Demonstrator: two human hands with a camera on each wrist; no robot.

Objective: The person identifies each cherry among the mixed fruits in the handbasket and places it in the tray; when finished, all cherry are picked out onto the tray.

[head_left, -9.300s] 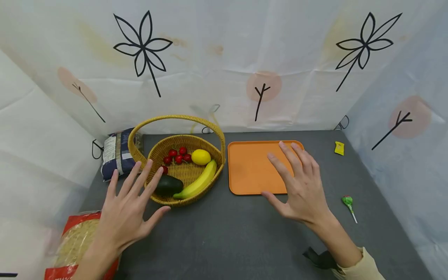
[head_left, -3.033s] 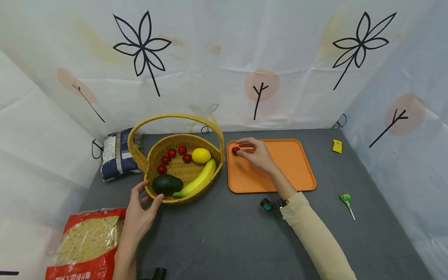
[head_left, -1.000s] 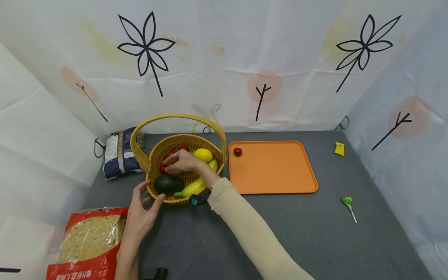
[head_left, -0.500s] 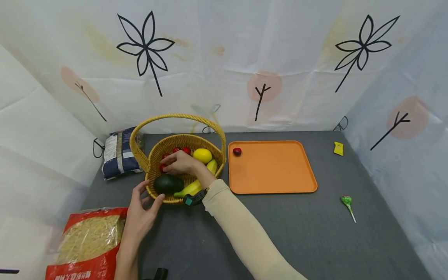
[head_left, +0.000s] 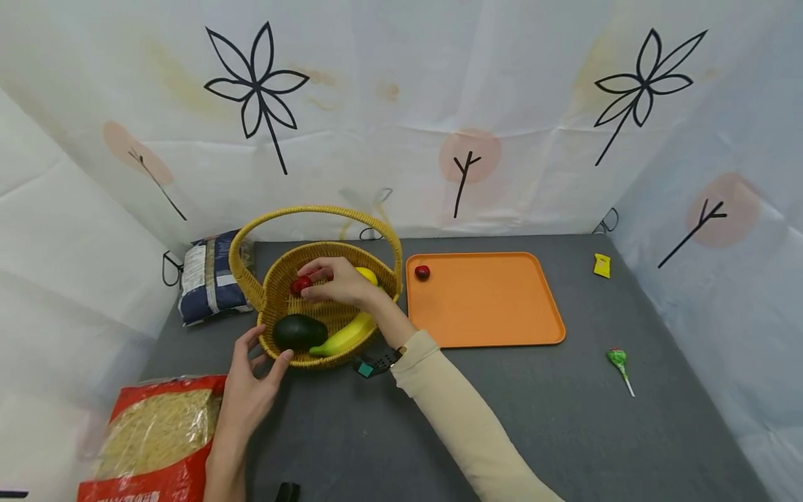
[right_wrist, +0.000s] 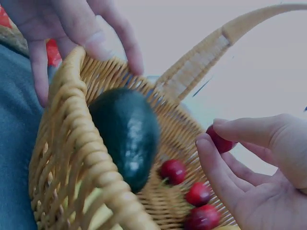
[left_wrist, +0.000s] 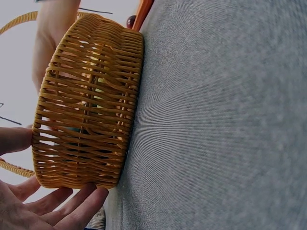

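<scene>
My right hand (head_left: pixel 339 282) is over the yellow wicker basket (head_left: pixel 314 247), pinching a red cherry (right_wrist: pixel 220 140) between thumb and fingertips. In the right wrist view, more cherries (right_wrist: pixel 173 171) lie below it on the basket floor. My left hand (head_left: pixel 251 394) grips the basket's near left side, thumb at the rim and fingers against the outer wall. Beside that hand, inside the basket, lies a dark green avocado (head_left: pixel 300 332). A banana (head_left: pixel 341 339) and a lemon (head_left: pixel 367 275), both partly hidden by my right arm, lie further right. One cherry (head_left: pixel 422 272) sits on the orange tray (head_left: pixel 489 300).
A red bag of pasta (head_left: pixel 153 436) lies at the left, and a blue packet (head_left: pixel 216 272) stands behind it. On the right are a yellow wrapped candy (head_left: pixel 601 265) and a green lollipop (head_left: pixel 617 359). The basket handle (head_left: pixel 314 209) arches over its far side.
Both hands were free at first. My left hand took hold of the basket; my right put one cherry on the tray, returned to the basket, and now has another cherry, having shifted slightly right.
</scene>
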